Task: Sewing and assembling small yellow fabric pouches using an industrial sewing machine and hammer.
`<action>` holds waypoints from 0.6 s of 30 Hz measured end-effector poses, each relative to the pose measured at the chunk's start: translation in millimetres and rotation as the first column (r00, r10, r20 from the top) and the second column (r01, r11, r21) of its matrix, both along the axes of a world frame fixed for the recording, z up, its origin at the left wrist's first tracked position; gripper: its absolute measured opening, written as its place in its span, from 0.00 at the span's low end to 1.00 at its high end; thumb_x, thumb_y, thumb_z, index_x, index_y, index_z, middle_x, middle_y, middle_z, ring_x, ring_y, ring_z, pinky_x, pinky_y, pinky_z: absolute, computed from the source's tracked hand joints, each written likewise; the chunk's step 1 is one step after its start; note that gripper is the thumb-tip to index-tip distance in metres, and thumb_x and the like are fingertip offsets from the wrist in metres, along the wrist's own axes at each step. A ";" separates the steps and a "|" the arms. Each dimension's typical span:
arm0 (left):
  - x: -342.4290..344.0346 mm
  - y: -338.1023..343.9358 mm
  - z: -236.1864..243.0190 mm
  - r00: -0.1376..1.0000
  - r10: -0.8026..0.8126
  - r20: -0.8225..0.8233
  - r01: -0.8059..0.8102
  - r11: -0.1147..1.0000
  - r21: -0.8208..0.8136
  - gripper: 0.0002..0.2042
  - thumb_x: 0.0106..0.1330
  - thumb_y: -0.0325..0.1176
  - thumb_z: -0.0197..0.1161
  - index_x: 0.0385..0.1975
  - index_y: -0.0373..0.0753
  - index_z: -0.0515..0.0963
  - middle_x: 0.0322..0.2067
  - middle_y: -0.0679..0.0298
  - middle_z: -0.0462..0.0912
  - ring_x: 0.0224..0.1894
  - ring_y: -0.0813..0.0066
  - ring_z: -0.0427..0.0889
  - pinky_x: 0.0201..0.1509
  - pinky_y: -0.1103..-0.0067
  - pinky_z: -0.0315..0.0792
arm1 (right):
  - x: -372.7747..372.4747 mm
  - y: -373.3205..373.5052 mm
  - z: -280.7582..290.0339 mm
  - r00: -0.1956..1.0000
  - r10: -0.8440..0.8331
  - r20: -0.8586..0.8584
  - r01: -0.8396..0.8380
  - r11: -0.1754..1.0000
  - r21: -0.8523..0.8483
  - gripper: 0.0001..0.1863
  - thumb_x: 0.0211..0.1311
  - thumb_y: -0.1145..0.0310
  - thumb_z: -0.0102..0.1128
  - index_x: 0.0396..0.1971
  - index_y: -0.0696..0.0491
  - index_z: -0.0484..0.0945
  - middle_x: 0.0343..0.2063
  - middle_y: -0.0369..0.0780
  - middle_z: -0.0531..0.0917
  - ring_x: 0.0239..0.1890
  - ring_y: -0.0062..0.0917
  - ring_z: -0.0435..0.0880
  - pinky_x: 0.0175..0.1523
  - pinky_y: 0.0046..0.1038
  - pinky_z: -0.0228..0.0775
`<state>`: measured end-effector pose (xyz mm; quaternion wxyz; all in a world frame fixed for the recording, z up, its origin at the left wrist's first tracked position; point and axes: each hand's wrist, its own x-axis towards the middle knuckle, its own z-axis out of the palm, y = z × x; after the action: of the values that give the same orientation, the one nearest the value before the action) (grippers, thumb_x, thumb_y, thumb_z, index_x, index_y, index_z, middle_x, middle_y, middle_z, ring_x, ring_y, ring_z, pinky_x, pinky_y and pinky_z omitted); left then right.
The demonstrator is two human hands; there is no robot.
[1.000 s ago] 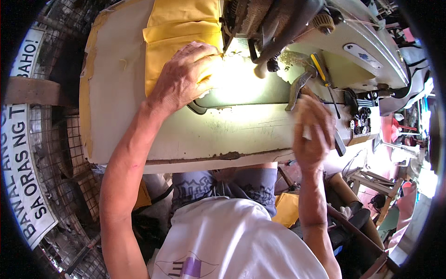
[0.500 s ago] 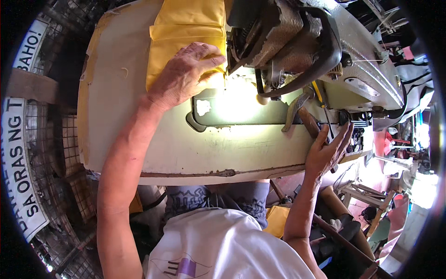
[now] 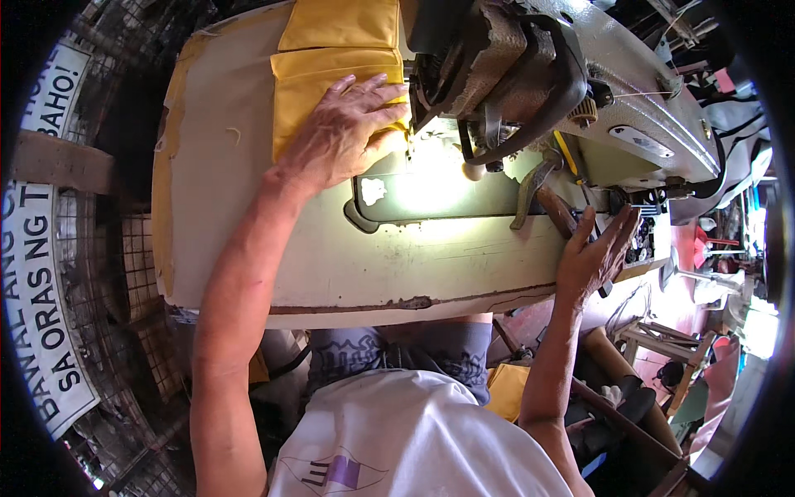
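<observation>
The yellow fabric panel (image 3: 310, 83) lay on the upper left part of the worktop (image 3: 215, 182), and its right edge was just beside the head of the sewing machine (image 3: 505, 74). A folded seam crossed it from side to side, and above this seam the yellow material continued toward the upper border of the view. The left hand (image 3: 352, 124) rested palm down on the lower part of the panel, with the fingers extended and a little spread; it was flat on the material and was not closed around it

To the right of the panel, a strong light shone on the dark green machine bed (image 3: 489, 203), where one could see a white irregular patch (image 3: 374, 191) near the left end. At the right side of this bed lay a hammer (image 3: 557, 212) with a brown handle, and just beside it a screwdriver (image 3: 569, 156) with a yellow and black handle

The right hand (image 3: 590, 258) was at the front right edge of the worktop, near the hammer's handle. It was open, with the thumb apart from the straight fingers, and it had hold of nothing visible; whether it touched the handle, I cannot tell

Below the worktop appeared the person's white shirt (image 3: 414, 431), the grey patterned shorts (image 3: 348, 360) and another yellow piece (image 3: 507, 391). At the far left stood wire mesh (image 3: 137, 257) and a white sign (image 3: 41, 331)
</observation>
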<state>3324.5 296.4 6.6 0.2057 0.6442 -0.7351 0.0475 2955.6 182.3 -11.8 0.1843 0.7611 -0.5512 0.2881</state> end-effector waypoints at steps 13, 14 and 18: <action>-0.8 -1.2 -6.2 0.999 0.037 0.026 -0.037 0.999 -0.029 0.17 0.71 0.42 0.59 0.53 0.40 0.79 0.62 0.61 0.76 0.68 0.63 0.69 0.75 0.58 0.56 | 2.6 6.5 5.7 0.999 0.046 0.026 -0.046 0.999 0.002 0.31 0.73 0.54 0.54 0.66 0.61 0.65 0.69 0.55 0.63 0.72 0.50 0.60 0.70 0.49 0.57; -0.3 -2.0 -7.0 0.999 0.037 0.026 -0.036 0.999 -0.027 0.17 0.71 0.42 0.59 0.53 0.40 0.79 0.62 0.61 0.76 0.68 0.63 0.69 0.75 0.58 0.56 | 2.6 5.8 5.2 0.999 0.045 0.022 -0.045 0.999 -0.001 0.31 0.73 0.55 0.54 0.65 0.62 0.66 0.68 0.55 0.63 0.72 0.50 0.60 0.70 0.50 0.57; -0.5 -4.4 -7.6 0.999 0.031 0.015 -0.030 0.999 -0.032 0.17 0.71 0.43 0.58 0.54 0.41 0.79 0.62 0.61 0.76 0.69 0.63 0.69 0.75 0.58 0.55 | 2.9 4.7 6.2 0.999 0.044 0.000 -0.044 0.999 -0.030 0.29 0.73 0.54 0.54 0.63 0.61 0.69 0.67 0.55 0.65 0.69 0.50 0.64 0.67 0.50 0.61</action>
<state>3324.0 292.0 -1.0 0.2095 0.6517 -0.7259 0.0673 2958.6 187.0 -5.6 0.1892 0.7702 -0.5298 0.3006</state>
